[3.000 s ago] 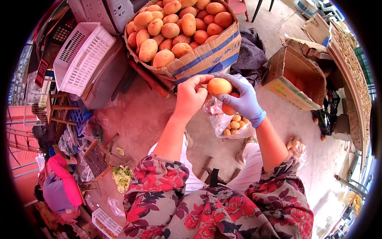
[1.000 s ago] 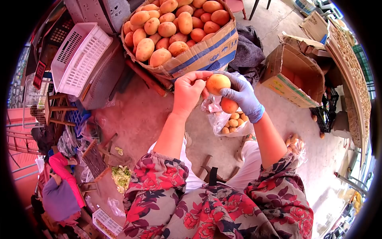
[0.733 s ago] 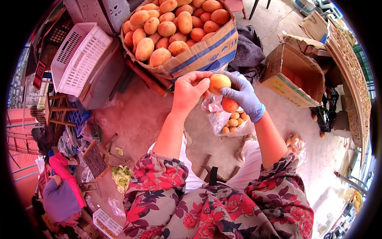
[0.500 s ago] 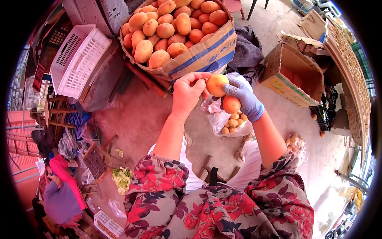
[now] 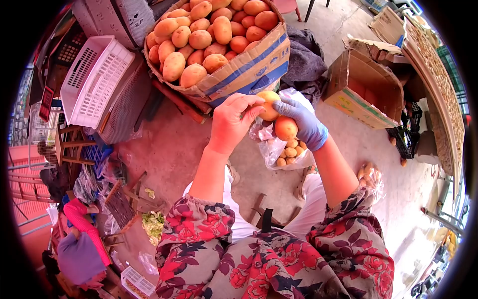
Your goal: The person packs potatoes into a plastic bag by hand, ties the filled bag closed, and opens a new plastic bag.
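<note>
My right hand (image 5: 306, 124), in a blue-grey glove, is closed around two smooth, round pieces of produce. The upper piece (image 5: 268, 105) is yellow-orange and the lower piece (image 5: 286, 128) is a deeper orange; whether they are mangoes or potatoes I cannot tell. My bare left hand (image 5: 233, 122) has its thumb and forefinger pinched together at the left edge of the upper piece. What lies between those fingertips is too small to make out. Below my hands, a clear plastic bag (image 5: 271, 154) on the floor holds several smaller tan pieces (image 5: 290, 152).
A cardboard box (image 5: 249, 70) heaped with orange oval produce (image 5: 200, 39) stands ahead. White plastic crates (image 5: 97, 82) are at left, an open carton (image 5: 368, 89) at right. Another filled bag (image 5: 369, 180) lies right of my leg. A person in a pink sleeve (image 5: 82, 219) sits far left.
My left thumb and fingertips have shifted on the upper piece, which looks slightly turned. The two pieces stay in my right hand. The whole view has shifted a little.
</note>
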{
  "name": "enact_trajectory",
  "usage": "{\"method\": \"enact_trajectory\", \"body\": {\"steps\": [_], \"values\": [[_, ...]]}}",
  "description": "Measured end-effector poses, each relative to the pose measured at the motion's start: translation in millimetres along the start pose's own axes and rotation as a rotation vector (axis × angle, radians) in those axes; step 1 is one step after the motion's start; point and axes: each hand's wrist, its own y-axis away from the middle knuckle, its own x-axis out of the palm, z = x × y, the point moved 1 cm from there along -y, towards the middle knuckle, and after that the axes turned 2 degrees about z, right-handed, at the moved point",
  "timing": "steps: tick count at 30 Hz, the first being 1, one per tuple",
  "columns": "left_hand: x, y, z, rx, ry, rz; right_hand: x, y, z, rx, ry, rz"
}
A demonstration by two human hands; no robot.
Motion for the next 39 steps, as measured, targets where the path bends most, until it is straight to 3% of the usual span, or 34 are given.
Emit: {"method": "enact_trajectory", "body": {"steps": [8, 11, 14, 18, 21, 24, 36, 39], "values": [[4, 0, 6, -0.124, 0.052, 0.136, -6, -8, -14, -0.075, 0.105, -0.028], [3, 1, 5, -0.122, -0.015, 0.223, -6, -8, -18, -0.003, -0.043, -0.06], [7, 3, 6, -0.054, -0.03, 0.168, -7, -2, -5, 0.051, -0.085, -0.063], [4, 5, 10, -0.312, 0.317, 0.129, -4, 1, 6, 0.026, -0.052, -0.06], [4, 5, 11, -0.294, 0.208, 0.064, -2, 0, 5, 0.012, -0.013, -0.051], [0, 2, 0, -0.385, 0.103, 0.138, -3, -2, -2, 0.027, 0.016, -0.06], [5, 3, 4, -0.389, 0.105, 0.11, -6, -8, -13, -0.103, 0.306, -0.098], [8, 4, 4, -0.29, -0.043, 0.092, -1, -6, -14, -0.132, 0.34, -0.106]]}}
